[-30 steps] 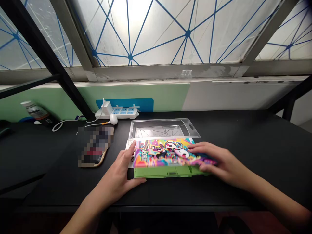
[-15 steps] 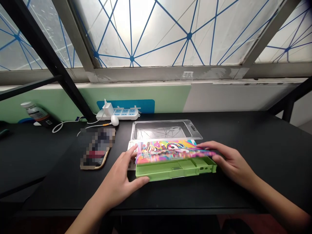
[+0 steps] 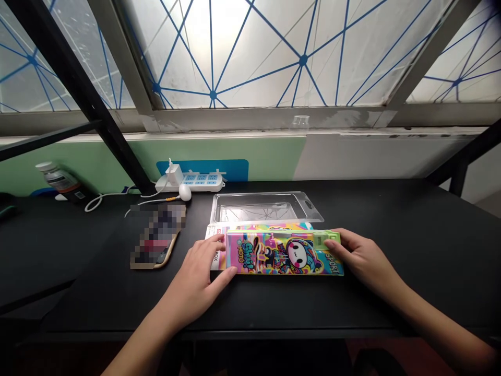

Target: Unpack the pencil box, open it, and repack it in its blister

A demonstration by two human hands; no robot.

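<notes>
A colourful pencil box [image 3: 284, 253] with a cartoon print and green edges stands tilted on its long edge on the black table [image 3: 410, 235], printed face toward me. My left hand [image 3: 199, 274] grips its left end with thumb and fingers. At the right end, my right hand [image 3: 362, 258] holds it the same way. Behind the box lies a printed card insert [image 3: 254, 227], partly hidden.
A clear plastic blister tray [image 3: 266, 207] lies just behind the card. A phone [image 3: 156, 243] rests to the left. Along the back wall are a white power strip [image 3: 191, 181] with a cable and a small bottle [image 3: 58, 180] at far left.
The box was lying flat with its green side toward me. Both hands have rolled it up toward me, so its other printed face now shows.
</notes>
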